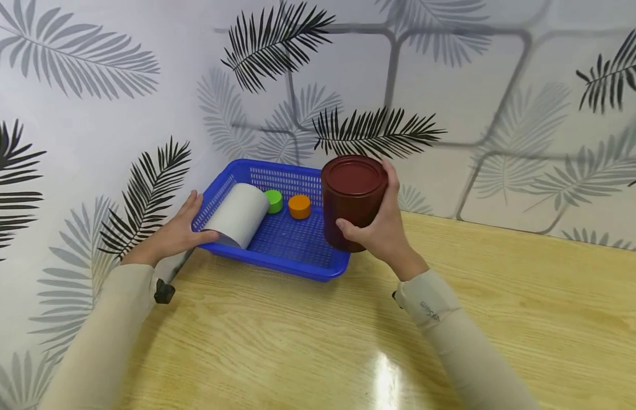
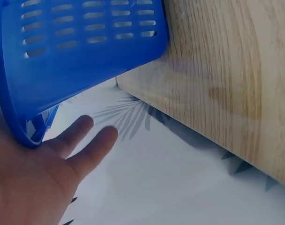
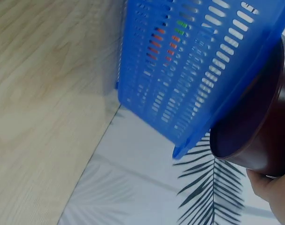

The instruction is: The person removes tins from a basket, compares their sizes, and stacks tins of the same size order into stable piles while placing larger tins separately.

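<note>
My right hand [image 1: 382,233] grips a dark red tub [image 1: 349,210] round its side, thumb toward me. The tub's flat recessed base faces up and its hollow mouth faces down in the right wrist view, over the right end of a blue plastic basket [image 1: 277,262]. My left hand [image 1: 176,230] rests at the basket's left front corner, its thumb over the rim and its other fingers extended along the outside. Inside the basket, a white cylinder [image 1: 241,210] lies on its side at the left. Beside it stand a small green round piece [image 1: 273,201] and an orange one [image 1: 300,206].
The basket stands on a light wood-grain table [image 1: 277,336], close to the back wall [image 1: 451,97]. This wall and the left one carry a leaf-patterned covering. A black wrist-camera mount [image 1: 164,291] shows at the left sleeve.
</note>
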`<control>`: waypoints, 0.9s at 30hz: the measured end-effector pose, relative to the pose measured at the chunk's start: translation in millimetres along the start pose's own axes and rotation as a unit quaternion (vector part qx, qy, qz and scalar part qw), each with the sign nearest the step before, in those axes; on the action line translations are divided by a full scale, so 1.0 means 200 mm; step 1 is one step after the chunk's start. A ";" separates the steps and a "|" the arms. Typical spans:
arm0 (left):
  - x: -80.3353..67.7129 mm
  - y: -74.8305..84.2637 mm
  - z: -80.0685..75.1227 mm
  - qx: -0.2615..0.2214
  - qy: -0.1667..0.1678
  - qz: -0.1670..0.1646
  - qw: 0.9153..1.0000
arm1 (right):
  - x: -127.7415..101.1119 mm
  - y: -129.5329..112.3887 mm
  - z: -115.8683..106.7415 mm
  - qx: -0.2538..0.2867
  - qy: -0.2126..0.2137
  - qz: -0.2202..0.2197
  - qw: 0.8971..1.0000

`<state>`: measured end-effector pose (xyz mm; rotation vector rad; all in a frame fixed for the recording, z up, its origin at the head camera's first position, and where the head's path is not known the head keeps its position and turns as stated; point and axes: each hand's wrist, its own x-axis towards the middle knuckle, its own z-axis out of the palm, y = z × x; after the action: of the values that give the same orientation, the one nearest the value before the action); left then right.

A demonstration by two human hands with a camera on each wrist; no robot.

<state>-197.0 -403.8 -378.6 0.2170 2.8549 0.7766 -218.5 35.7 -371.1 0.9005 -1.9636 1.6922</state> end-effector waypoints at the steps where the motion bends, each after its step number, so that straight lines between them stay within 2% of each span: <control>1: 0.00 -0.01 0.00 -0.005 -0.002 0.005 1.000 | -0.01 0.01 -0.02 -0.001 0.000 0.001 1.000; 5: 0.01 -0.02 -0.01 0.000 -0.017 0.016 1.000 | -0.05 0.03 -0.11 -0.012 0.019 0.004 1.000; 12: 0.01 -0.02 -0.02 0.030 -0.023 0.022 0.999 | -0.14 0.04 -0.29 -0.044 0.076 0.021 0.996; 20: 0.00 -0.01 0.00 0.028 -0.022 0.014 0.999 | -0.23 -0.07 -0.48 -0.063 0.100 0.058 0.991; 27: 0.00 0.00 0.00 0.022 -0.024 0.012 0.999 | -0.33 0.08 -0.74 -0.108 0.117 0.128 0.979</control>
<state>-196.8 -404.4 -379.3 0.2731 2.8313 0.7042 -198.5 194.7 -398.9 0.3646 -2.1151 1.5908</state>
